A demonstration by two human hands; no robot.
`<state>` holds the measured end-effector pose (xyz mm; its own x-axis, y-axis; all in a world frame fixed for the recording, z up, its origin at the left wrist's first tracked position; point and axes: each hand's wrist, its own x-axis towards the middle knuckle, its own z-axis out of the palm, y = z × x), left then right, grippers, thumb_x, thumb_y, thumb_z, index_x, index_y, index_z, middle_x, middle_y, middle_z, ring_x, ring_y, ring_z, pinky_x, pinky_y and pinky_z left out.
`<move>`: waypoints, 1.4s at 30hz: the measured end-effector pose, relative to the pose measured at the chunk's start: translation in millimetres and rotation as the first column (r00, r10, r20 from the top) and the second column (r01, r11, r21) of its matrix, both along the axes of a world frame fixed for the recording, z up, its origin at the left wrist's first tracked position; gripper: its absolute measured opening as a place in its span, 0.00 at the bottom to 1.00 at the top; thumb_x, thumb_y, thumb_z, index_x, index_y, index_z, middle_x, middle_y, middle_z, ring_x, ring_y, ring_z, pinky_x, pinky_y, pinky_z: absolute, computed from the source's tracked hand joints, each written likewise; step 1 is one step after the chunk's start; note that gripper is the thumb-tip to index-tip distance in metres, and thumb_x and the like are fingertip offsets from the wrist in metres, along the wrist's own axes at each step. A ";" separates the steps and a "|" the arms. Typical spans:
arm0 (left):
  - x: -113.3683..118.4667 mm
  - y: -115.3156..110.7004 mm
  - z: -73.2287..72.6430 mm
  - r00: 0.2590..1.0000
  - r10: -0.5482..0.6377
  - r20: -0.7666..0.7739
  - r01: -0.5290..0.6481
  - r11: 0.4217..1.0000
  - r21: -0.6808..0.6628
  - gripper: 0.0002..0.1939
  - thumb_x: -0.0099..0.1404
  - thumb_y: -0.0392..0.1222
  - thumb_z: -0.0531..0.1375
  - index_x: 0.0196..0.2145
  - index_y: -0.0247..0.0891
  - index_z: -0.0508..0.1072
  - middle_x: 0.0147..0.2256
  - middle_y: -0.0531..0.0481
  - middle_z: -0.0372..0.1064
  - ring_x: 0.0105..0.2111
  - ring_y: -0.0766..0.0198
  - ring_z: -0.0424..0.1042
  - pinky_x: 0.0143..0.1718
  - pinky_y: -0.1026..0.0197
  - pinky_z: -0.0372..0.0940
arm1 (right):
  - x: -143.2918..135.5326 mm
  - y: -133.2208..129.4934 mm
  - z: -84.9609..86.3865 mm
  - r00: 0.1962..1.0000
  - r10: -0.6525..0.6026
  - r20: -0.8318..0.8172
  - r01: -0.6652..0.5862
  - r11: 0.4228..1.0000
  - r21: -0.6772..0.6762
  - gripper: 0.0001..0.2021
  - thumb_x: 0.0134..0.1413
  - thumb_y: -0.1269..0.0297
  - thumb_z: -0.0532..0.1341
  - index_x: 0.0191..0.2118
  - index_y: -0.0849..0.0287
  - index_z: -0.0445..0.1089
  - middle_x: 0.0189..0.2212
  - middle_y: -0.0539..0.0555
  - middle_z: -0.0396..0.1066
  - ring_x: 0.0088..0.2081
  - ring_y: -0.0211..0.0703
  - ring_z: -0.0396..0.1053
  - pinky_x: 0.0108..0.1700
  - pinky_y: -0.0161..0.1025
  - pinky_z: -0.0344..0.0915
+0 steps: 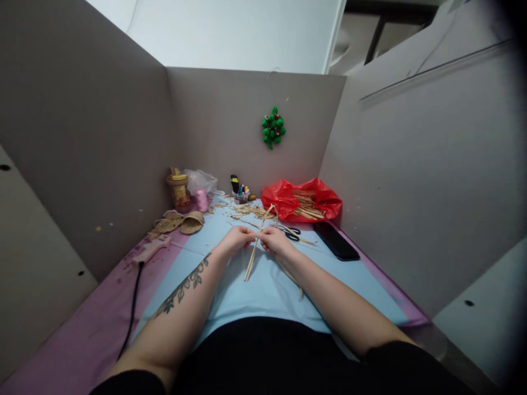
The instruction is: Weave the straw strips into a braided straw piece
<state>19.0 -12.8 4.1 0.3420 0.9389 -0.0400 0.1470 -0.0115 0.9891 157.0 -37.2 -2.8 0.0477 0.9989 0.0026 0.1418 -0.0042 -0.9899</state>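
Close together over the blue cloth (230, 299), both my hands meet at a thin bundle of dried straw (250, 265). My left hand (241, 238) pinches it from the left, fingertips closed. My right hand (273, 241) is closed on the same spot from the right. The bundle slants, its cut end pointing down toward me and its upper end bent near the straw scraps. A long loose strand (293, 276) passes under my right forearm. Black-handled scissors (292, 235) lie just beyond my right hand. What exactly sits between the fingertips is too small to make out.
Behind are a red bag (275, 198) of straw, a pen cup (240, 196) and straw scraps (247, 210). A black phone (336, 241) lies right. At left are a pink glue gun (153, 248), woven pieces (191, 222) and pink thread (201, 201). Grey panels (230, 120) enclose the table.
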 end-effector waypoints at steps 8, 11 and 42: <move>13.0 -18.8 6.2 0.864 0.226 -0.450 0.030 0.869 0.494 0.10 0.54 0.43 0.58 0.24 0.34 0.73 0.21 0.49 0.70 0.23 0.65 0.67 0.25 0.65 0.57 | -0.3 6.7 2.2 0.986 -0.088 -0.139 0.083 0.996 -0.038 0.05 0.30 0.72 0.57 0.14 0.61 0.59 0.08 0.47 0.57 0.14 0.34 0.58 0.14 0.30 0.46; 22.4 -33.0 8.8 0.688 0.359 -0.631 0.210 0.734 0.646 0.11 0.60 0.39 0.53 0.29 0.34 0.74 0.30 0.43 0.73 0.31 0.60 0.70 0.33 0.61 0.60 | 0.4 8.2 1.4 0.968 -0.114 -0.225 0.118 0.993 0.004 0.08 0.30 0.72 0.56 0.13 0.58 0.55 0.09 0.46 0.55 0.15 0.33 0.55 0.15 0.31 0.49; 7.3 -10.7 4.1 0.978 -0.176 0.110 0.168 0.983 0.077 0.15 0.49 0.48 0.62 0.23 0.33 0.66 0.18 0.56 0.61 0.18 0.74 0.59 0.21 0.69 0.55 | 12.1 -6.3 13.2 0.995 0.073 0.063 -0.085 0.974 0.209 0.05 0.36 0.67 0.60 0.21 0.60 0.61 0.13 0.44 0.60 0.17 0.30 0.54 0.20 0.30 0.47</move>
